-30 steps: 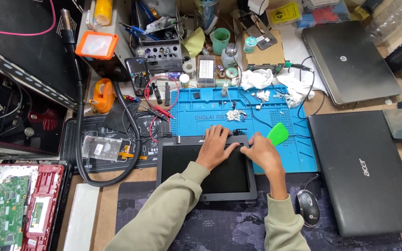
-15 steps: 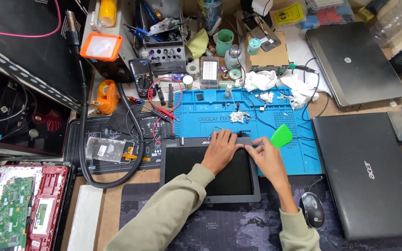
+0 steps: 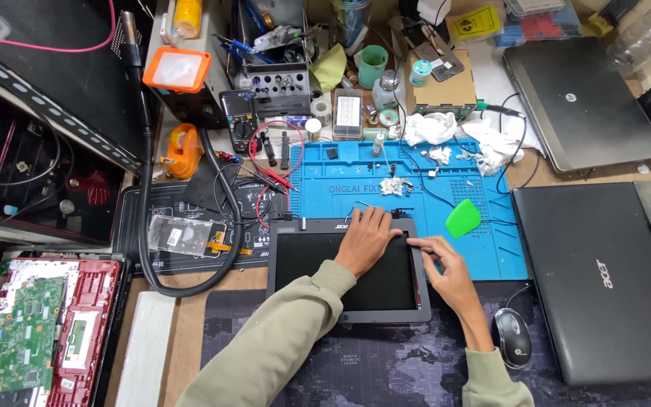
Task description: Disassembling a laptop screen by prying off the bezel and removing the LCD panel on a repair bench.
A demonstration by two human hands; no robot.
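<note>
A dark laptop screen panel (image 3: 318, 264) with a black bezel lies flat, half on the blue repair mat (image 3: 491, 256). My left hand (image 3: 365, 240) rests palm down on the panel's upper middle, fingers reaching the top bezel. My right hand (image 3: 446, 270) is at the panel's upper right corner, fingertips pinching the right bezel edge. A green plastic pry pick (image 3: 463, 218) lies on the mat just right of that hand, not touched.
A computer mouse (image 3: 512, 338) sits by my right wrist. Two shut laptops (image 3: 604, 279) (image 3: 582, 98) lie at the right. At the left are a red opened laptop base with a green board (image 3: 32, 339), a multimeter (image 3: 241, 124) and a thick black hose (image 3: 224, 188).
My right hand has slid from the top bezel beside the left hand to the panel's right edge. My left hand stays on the upper part of the panel. The view has shifted slightly.
</note>
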